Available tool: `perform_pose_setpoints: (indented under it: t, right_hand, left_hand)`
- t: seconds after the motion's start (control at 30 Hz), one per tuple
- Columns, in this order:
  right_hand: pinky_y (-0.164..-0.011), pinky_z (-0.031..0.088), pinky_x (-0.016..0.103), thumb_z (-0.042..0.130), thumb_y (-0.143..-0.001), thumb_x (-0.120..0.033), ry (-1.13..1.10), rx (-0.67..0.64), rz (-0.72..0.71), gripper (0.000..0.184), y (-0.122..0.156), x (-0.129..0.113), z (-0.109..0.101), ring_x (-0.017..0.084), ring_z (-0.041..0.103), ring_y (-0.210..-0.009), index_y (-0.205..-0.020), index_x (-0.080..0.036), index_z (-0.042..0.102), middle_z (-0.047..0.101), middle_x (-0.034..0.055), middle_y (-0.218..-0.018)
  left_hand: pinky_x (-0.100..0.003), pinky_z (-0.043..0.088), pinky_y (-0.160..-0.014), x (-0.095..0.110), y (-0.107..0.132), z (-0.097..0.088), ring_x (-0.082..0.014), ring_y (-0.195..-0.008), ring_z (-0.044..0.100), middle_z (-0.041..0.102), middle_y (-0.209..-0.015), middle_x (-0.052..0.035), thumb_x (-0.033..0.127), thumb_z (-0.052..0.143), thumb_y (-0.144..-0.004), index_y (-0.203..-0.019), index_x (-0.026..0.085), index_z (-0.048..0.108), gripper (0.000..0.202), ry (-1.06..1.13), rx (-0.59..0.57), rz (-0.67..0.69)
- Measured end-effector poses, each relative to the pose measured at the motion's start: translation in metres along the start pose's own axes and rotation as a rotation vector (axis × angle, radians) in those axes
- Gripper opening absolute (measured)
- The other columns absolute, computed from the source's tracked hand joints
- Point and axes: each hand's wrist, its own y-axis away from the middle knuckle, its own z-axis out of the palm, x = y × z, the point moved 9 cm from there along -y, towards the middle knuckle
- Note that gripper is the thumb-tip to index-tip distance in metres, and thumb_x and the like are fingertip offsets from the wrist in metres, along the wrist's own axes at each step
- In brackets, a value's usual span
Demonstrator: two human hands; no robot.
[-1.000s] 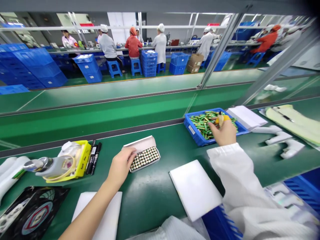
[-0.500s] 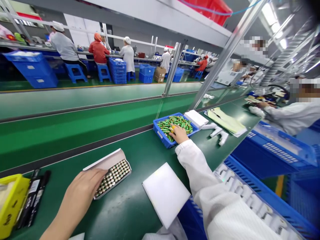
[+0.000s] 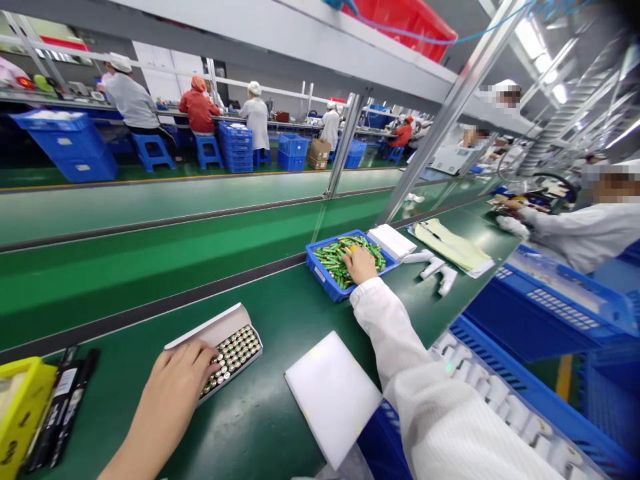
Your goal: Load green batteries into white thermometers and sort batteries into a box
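Note:
My left hand (image 3: 175, 380) bends over an open white cardboard box (image 3: 227, 393). Its fingers are drawn together with the tips down at the batteries (image 3: 237, 348), which stand upright in tight rows with their metal ends up; what the tips pinch is hidden. My right hand (image 3: 361, 264) is in a blue tray (image 3: 327, 281) of loose green batteries (image 3: 334, 253). A yellow cover shows on one finger. These fingers are curled closed on batteries in the pile, with the tips partly hidden.
A white foam pad (image 3: 333, 397) lies between my arms. Right of the tray are a white box (image 3: 391, 241), white plastic parts (image 3: 434, 267) and yellow paper (image 3: 450, 245). Black markers (image 3: 65, 400) and a yellow bin (image 3: 30, 407) are at left. A co-worker's sleeve (image 3: 565, 230) is at far right.
My left hand has shifted slightly right over the box, its fingers more bent. In the tray, my right hand's fingers have curled from a more stretched pose down into the batteries.

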Motion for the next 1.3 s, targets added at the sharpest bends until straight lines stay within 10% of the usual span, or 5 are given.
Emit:
perform_pose_setpoints:
  t: [0.2,0.37,0.63,0.93,1.3]
  right_hand:
    - [-0.109,0.026,0.041,0.039,-0.094,-0.026,-0.04,-0.086,-0.184,0.031,0.017,-0.032,0.01,0.024,0.044,-0.127,-0.112,-0.013,0.059,0.052,0.0138,-0.136]
    - [-0.108,0.024,0.048,0.038,-0.092,-0.023,-0.042,-0.034,-0.112,0.036,0.013,-0.003,-0.002,0.029,0.04,-0.13,-0.118,-0.007,0.057,0.049,0.0196,-0.136]
    - [-0.088,0.042,0.043,0.031,-0.095,-0.039,-0.388,0.21,-0.052,0.039,0.05,-0.016,-0.068,0.027,0.058,-0.094,-0.09,-0.014,0.06,0.066,0.0149,-0.093]
    - [-0.049,0.028,0.025,0.038,-0.093,-0.052,-1.054,-0.64,-0.448,0.045,0.213,-0.195,-0.045,0.01,0.036,-0.05,-0.068,-0.018,0.052,0.039,-0.0031,-0.055]
    - [-0.045,0.023,0.024,0.037,-0.091,-0.057,-1.068,-0.679,-0.348,0.05,0.226,-0.203,-0.029,0.008,0.031,-0.046,-0.066,-0.016,0.052,0.033,-0.0049,-0.051]
  left_hand:
    - [-0.036,0.037,-0.074,-0.007,-0.006,0.008,-0.0241,-0.084,0.06,0.065,-0.088,-0.0058,0.027,0.043,-0.09,-0.083,0.022,0.068,0.027,0.112,-0.105,-0.107]
    - [-0.036,0.042,-0.073,-0.019,-0.006,0.005,-0.0238,-0.081,0.063,0.068,-0.09,-0.0049,0.036,0.05,-0.086,-0.079,0.022,0.069,0.024,0.265,-0.096,-0.192]
    - [-0.026,0.05,-0.057,-0.04,0.008,-0.028,-0.0197,-0.067,0.066,0.073,-0.081,-0.0031,0.051,0.058,-0.078,-0.084,0.024,0.07,0.031,0.595,0.124,-0.469]
    - [-0.018,0.05,-0.053,-0.006,0.01,-0.02,-0.0143,-0.063,0.068,0.074,-0.079,-0.0069,0.036,0.074,-0.07,-0.09,0.016,0.073,0.028,1.449,0.191,-0.702]
    - [-0.02,0.055,-0.065,0.015,0.012,-0.017,-0.0131,-0.065,0.068,0.073,-0.072,-0.0041,0.023,0.08,-0.062,-0.079,0.015,0.073,0.02,1.566,0.124,-0.679]
